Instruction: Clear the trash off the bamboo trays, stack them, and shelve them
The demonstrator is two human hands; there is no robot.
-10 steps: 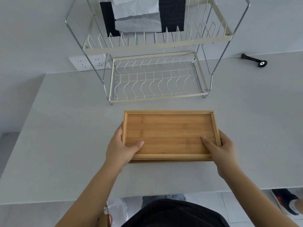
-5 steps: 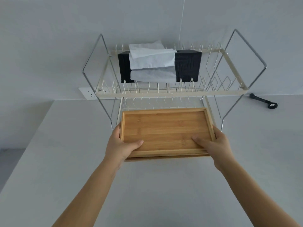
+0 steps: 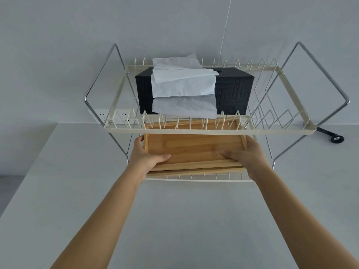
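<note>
Two stacked bamboo trays [image 3: 194, 146] sit partly inside the lower tier [image 3: 213, 176] of a two-tier wire dish rack [image 3: 213, 131]. Their far half is under the upper tier, and the near edge is just behind the tier's front rail. My left hand [image 3: 144, 157] grips the stack's left near corner, thumb on the top tray's floor. My right hand [image 3: 247, 155] grips the right near corner the same way. The top tray's floor is bare. The lower tray shows only as a thin edge under the top one.
A black tissue box [image 3: 231, 90] with white tissue [image 3: 182, 88] draped over it stands on the rack's upper tier. A black handled tool [image 3: 333, 137] lies on the white counter [image 3: 174, 220] right of the rack. Wall sockets [image 3: 112, 115] sit behind the rack's left side.
Both hands have carried the stacked trays forward from the counter's near side and slid them into the rack's lower tier. My view has tilted up and moved closer to the rack.
</note>
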